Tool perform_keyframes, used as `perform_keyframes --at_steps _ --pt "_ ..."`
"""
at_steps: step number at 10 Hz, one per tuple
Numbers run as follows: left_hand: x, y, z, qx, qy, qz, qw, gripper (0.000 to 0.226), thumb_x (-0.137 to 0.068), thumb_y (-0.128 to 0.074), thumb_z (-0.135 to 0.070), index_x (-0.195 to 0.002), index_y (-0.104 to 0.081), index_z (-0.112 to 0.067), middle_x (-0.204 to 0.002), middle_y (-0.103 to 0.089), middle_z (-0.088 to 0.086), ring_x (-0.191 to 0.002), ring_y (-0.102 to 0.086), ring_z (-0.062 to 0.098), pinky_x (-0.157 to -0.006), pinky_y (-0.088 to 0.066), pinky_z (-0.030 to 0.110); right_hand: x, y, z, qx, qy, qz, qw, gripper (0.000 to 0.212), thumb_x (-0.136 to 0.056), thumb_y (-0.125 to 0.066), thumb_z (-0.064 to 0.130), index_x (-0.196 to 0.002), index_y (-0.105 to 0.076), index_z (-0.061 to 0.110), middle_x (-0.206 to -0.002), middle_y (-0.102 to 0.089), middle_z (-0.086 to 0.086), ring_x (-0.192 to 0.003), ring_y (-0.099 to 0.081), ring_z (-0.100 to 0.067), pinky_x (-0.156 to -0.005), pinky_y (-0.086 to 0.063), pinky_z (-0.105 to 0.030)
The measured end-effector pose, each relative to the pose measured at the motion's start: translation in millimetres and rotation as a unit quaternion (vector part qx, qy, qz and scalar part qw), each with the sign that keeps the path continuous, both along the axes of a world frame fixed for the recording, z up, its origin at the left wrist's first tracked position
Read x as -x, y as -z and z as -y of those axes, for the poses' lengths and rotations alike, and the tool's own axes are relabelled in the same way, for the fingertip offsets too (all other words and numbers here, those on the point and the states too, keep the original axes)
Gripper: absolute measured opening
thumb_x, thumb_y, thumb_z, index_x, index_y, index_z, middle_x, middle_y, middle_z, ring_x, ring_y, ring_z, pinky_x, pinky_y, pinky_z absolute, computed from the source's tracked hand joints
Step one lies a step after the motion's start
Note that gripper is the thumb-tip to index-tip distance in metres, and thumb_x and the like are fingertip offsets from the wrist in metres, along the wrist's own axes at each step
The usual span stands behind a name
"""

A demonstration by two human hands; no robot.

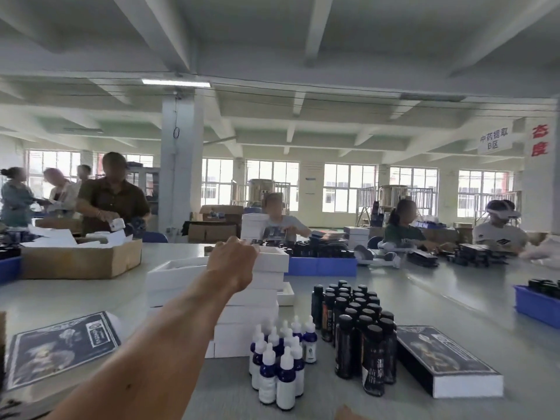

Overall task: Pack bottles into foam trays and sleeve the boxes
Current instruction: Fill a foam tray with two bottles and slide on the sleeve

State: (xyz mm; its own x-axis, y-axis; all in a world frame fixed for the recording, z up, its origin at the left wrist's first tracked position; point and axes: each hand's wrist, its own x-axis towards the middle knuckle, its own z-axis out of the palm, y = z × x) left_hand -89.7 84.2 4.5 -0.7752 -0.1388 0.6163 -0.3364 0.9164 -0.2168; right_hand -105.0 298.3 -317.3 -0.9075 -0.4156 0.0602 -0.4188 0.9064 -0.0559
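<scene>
Where left hand (233, 262) rests: white foam trays (242, 325), stacked, w/ hollow tops.

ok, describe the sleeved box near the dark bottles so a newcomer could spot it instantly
Start at the long grey table in the foreground and find the cluster of tall dark bottles right of centre. Directly to their right lies the sleeved box, flat on the table. It is the only closed box there: a dark printed sleeve on top with white ends showing, unlike the plain white foam trays stacked further left.

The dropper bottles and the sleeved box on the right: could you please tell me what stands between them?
In the head view, black bottles stand between the dropper bottles and the sleeved box.
</scene>
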Motion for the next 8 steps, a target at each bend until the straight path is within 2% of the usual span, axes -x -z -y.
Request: perform_keyframes --at_steps 1,2,3,4,5,6,7,8 --pt "0.8 -1.0 0.8 -0.011 0.014 -0.025 1.0 0.046 -0.088 -0.053 -0.002 -0.129 -0.059 -0.021 -0.117 -0.065 0.002 -0.115 -0.053 0.022 -0.098 -0.044 0.04 3.5 -3.3 -6.9 0.151 0.0 0.123 0.981 0.016 -0.102 -0.032 0.04 -0.091 -0.042 0.034 -0.102 -0.051 0.013 -0.091 -0.048 -0.011 -0.091 -0.042 -0.022" --pt "-4.6 -7.7 0.7 -0.046 0.054 -0.05 0.996 0.045 -0.087 -0.058 -0.004 -0.128 -0.06 -0.022 -0.119 -0.065 0.001 -0.115 -0.054 0.022 -0.098 -0.046 0.043 -18.9 -29.4 -28.0 0.084 -0.018 0.037 0.996 0.017 -0.101 -0.031 0.036 -0.101 -0.047 0.037 -0.105 -0.057 0.015 -0.092 -0.052 -0.011 -0.086 -0.043 -0.024" --pt "-24.4 -11.6 -8.6 -0.106 0.119 -0.083 0.984 0.04 -0.088 -0.061 -0.007 -0.125 -0.062 -0.02 -0.122 -0.064 0.002 -0.113 -0.054 0.023 -0.096 -0.046 0.044 -48.8 -88.6 -43.0 0.104 0.031 -0.017 0.994 0.048 -0.1 -0.019 0.015 -0.131 -0.047 0.039 -0.123 -0.059 0.023 -0.108 -0.058 -0.006 -0.09 -0.04 -0.02" --pt "-61.9 0.0 -22.9 -0.159 0.173 -0.134 0.963 0.034 -0.09 -0.06 -0.01 -0.121 -0.063 -0.023 -0.121 -0.059 -0.001 -0.103 -0.052 0.018 -0.088 -0.044 0.035 -47.0 -121.9 -43.4 0.134 0.029 -0.069 0.988 0.016 -0.091 -0.035 0.043 -0.09 -0.044 0.03 -0.091 -0.061 0.008 -0.076 -0.051 -0.017 -0.067 -0.039 -0.032" --pt "-126.0 33.7 -34.3 -0.152 0.198 -0.175 0.952 0.032 -0.088 -0.067 -0.011 -0.113 -0.062 -0.03 -0.114 -0.057 -0.009 -0.096 -0.047 0.008 -0.079 -0.037 0.025 -42.6 -121.6 -44.8 0.171 0.02 -0.071 0.982 0.017 -0.09 -0.034 0.044 -0.081 -0.038 0.029 -0.084 -0.061 0.006 -0.072 -0.051 -0.018 -0.065 -0.043 -0.035" --pt "-203.2 85.3 -41.0 -0.119 0.228 -0.133 0.957 0.032 -0.082 -0.07 -0.015 -0.105 -0.062 -0.035 -0.107 -0.058 -0.015 -0.094 -0.052 0.007 -0.074 -0.041 0.021 -42.5 -122.4 -44.1 0.173 0.009 -0.075 0.982 0.014 -0.091 -0.033 0.04 -0.081 -0.038 0.031 -0.076 -0.055 0.008 -0.071 -0.055 -0.016 -0.065 -0.047 -0.036" --pt "-257.9 135.1 -43.5 -0.112 0.274 -0.058 0.953 0.02 -0.085 -0.057 -0.034 -0.105 -0.061 -0.039 -0.098 -0.061 -0.016 -0.092 -0.056 0.005 -0.073 -0.053 0.029 -40.1 -115.0 -43.7 0.183 0.008 -0.078 0.98 0.016 -0.09 -0.034 0.042 -0.077 -0.037 0.032 -0.074 -0.053 0.008 -0.071 -0.054 -0.015 -0.067 -0.047 -0.037" --pt "-280.2 164.9 -47.2 -0.062 0.295 0.056 0.952 0.024 -0.097 -0.035 -0.054 -0.106 -0.055 -0.044 -0.089 -0.065 -0.018 -0.081 -0.061 -0.001 -0.065 -0.057 0.024 -38.4 -114.5 -44.2 0.179 0.017 -0.094 0.979 0.02 -0.09 -0.036 0.044 -0.074 -0.037 0.032 -0.069 -0.05 0.011 -0.066 -0.051 -0.011 -0.065 -0.046 -0.035"
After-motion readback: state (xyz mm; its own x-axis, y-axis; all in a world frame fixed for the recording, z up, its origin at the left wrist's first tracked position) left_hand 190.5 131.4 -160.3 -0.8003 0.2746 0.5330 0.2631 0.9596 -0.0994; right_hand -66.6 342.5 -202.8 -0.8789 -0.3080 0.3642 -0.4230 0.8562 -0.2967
